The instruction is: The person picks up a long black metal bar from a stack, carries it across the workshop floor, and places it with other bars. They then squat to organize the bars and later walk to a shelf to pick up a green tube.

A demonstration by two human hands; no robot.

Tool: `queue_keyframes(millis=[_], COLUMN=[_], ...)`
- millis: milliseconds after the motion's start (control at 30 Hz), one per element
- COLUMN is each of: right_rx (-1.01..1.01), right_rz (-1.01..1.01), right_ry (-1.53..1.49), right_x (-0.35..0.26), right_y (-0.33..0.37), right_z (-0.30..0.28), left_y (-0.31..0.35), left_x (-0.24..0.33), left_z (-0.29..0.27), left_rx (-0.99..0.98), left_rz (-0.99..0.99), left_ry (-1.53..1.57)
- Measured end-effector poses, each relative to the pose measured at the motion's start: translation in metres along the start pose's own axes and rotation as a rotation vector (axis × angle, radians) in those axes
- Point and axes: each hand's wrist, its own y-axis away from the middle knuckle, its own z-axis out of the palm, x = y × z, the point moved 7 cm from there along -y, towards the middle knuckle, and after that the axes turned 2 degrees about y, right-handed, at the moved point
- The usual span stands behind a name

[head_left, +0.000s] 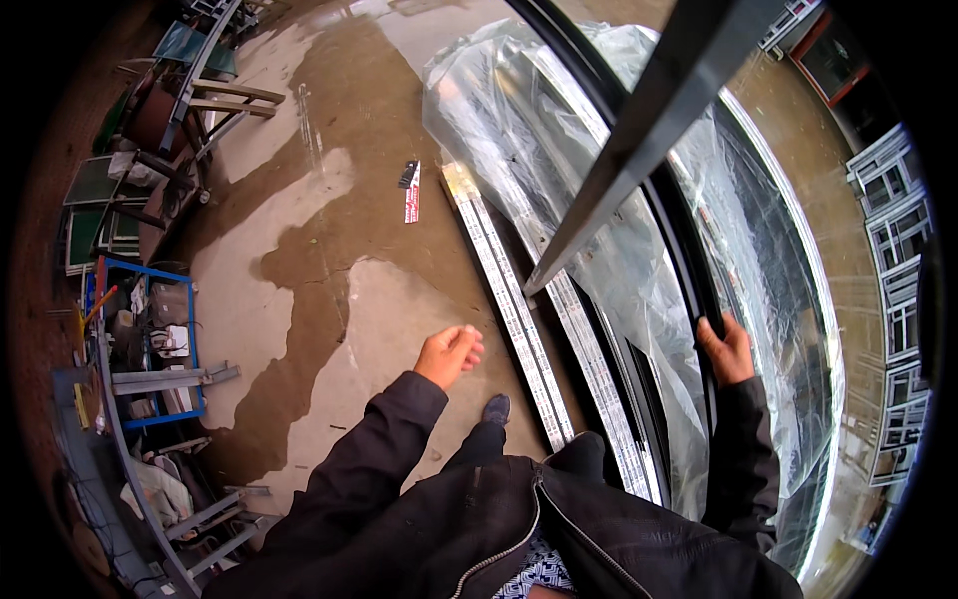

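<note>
My right hand (728, 349) is wrapped round a long black profile bar (671, 215), thumb on its near side. The bar curves across the view from the top down past my hand. Left of the bar, my left hand (451, 356) hangs in the air with fingers curled in and nothing visible in it. Beneath and beside the bar lie long profiles under clear plastic film (639, 290). Two bundles of profiles wrapped in printed white film, a nearer bundle (514, 319) and another bundle (604, 389), lie along their left side.
A grey metal post (629, 150) slants up across the stack. On the wet-patched concrete floor (399, 299) lies a red-and-white strip (412, 200). A blue-framed cart (200, 349) with tools stands left, near wooden trestles (235, 100). White frames (898, 270) line the right.
</note>
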Motion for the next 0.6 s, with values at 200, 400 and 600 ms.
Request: queue_keyframes(millis=[200, 400, 600], right_rx=[-0.056, -0.109, -0.193], right_rz=[-0.052, -0.067, -0.055], right_ry=[0.01, -0.038, -0.101], right_x=[-0.077, -0.112, -0.14], right_y=[-0.056, -0.1, -0.142], right_z=[0.013, 0.026, 0.045], left_y=[-0.021, -0.075, -0.168], left_x=[0.088, 0.17, 0.258], left_z=[-0.043, -0.033, 0.026], left_rx=[0.035, -0.065, -0.278], left_rz=[0.161, 0.201, 0.212], left_ry=[0.078, 0.145, 0.224])
